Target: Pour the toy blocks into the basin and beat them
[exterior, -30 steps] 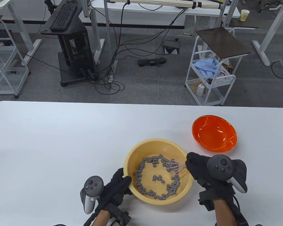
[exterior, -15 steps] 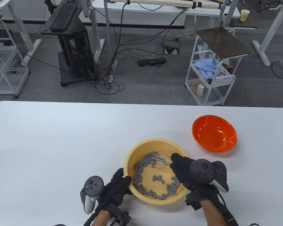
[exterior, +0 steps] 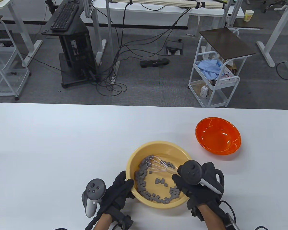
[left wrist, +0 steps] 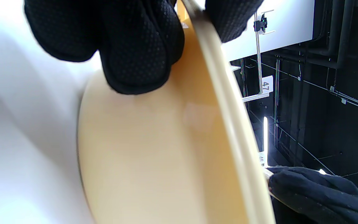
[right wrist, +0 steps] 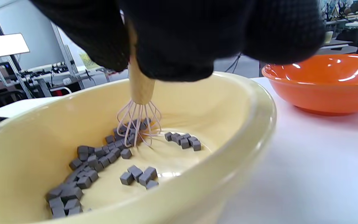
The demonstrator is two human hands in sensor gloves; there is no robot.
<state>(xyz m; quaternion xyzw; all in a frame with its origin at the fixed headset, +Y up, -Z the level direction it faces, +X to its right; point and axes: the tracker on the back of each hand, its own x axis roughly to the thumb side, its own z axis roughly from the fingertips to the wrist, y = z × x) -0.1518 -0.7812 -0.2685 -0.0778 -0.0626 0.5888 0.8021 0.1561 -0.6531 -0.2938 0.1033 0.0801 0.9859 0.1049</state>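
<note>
Right hand clamped on whisk among grey toy blocks, left hand gripping yellow basin rim, orange bowl on tabletop

Left hand grips the yellow basin's rim (thumb inside, fingers outside)

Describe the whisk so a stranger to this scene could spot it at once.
On the white table, find the yellow basin near the front edge. Inside it, the whisk leans from the right hand: pale wire loops on a wooden handle, among small gray blocks.
</note>
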